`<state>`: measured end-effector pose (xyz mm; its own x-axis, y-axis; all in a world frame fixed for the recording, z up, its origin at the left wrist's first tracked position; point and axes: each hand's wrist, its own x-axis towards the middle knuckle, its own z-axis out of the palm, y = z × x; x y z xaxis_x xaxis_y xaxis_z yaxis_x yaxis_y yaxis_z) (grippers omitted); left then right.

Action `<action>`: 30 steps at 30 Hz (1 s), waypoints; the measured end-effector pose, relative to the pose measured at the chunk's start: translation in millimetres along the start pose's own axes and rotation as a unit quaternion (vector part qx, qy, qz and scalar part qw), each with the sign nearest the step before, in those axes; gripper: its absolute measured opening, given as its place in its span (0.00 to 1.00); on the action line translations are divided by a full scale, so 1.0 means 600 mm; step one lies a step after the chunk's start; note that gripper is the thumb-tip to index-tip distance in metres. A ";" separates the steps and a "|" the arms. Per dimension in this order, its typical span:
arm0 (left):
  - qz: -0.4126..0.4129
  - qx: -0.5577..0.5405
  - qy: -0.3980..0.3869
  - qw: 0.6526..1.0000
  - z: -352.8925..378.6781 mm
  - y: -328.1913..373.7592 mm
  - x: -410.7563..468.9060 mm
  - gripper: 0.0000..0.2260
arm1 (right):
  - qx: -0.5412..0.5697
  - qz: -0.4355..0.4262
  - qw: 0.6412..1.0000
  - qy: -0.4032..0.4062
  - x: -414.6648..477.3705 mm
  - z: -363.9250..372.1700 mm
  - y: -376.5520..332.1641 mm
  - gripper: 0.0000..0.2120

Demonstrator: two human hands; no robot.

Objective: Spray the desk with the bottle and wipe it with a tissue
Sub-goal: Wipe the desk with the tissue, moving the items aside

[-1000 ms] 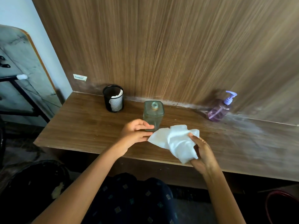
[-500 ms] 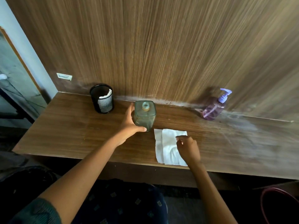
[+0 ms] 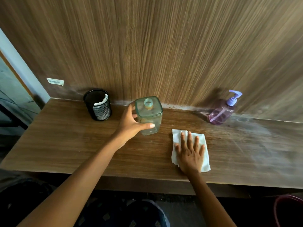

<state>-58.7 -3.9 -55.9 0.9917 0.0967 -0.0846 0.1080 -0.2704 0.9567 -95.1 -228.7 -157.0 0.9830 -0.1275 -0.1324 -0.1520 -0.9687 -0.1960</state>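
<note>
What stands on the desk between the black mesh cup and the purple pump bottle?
In the head view, a square clear jar stands between the mesh cup and the pump bottle. The left hand grips it.

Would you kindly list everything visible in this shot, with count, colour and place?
Desk: one, brown wood, along the wall panel.
Mesh cup: one, black, back left, white paper inside.
Jar: one, clear greenish, centre back, upright.
Pump bottle: one, purple, back right against the wall.
Tissue: one, white, flat on the desk near the front edge.
Sticker: one, white, on the wall at left.
Left hand: grip around the jar.
Right hand: flat, pressing on the tissue.
</note>
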 end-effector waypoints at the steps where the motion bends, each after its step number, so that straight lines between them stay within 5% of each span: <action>1: 0.008 0.004 -0.003 1.000 0.001 0.011 0.006 0.39 | -0.001 0.010 1.000 -0.002 0.019 -0.003 -0.006 0.29; 6: 0.028 0.025 -0.014 0.999 0.020 0.037 0.028 0.37 | 0.005 -0.011 1.000 -0.005 0.095 -0.007 -0.076 0.28; 14: 0.015 -0.009 -0.010 1.000 0.068 0.030 0.041 0.40 | -0.031 -0.217 0.976 0.019 -0.001 0.027 -0.091 0.29; 21: 0.016 0.012 -0.002 1.000 0.062 0.025 0.043 0.39 | -0.032 -0.119 0.991 0.053 0.029 0.002 0.028 0.34; 25: 0.016 0.015 0.004 1.000 0.045 0.029 0.049 0.37 | 0.009 -0.030 0.999 -0.013 0.119 -0.007 -0.022 0.32; 30: 0.019 0.031 0.003 0.999 0.043 0.037 0.061 0.35 | -0.050 -0.143 0.987 -0.047 0.131 0.000 -0.155 0.28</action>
<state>-18.2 -31.2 -45.1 0.9948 0.0909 -0.0459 0.0738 -0.3327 0.9401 -3.5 -148.8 -149.2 0.9695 0.1693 -0.1771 0.1452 -0.9793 -0.1414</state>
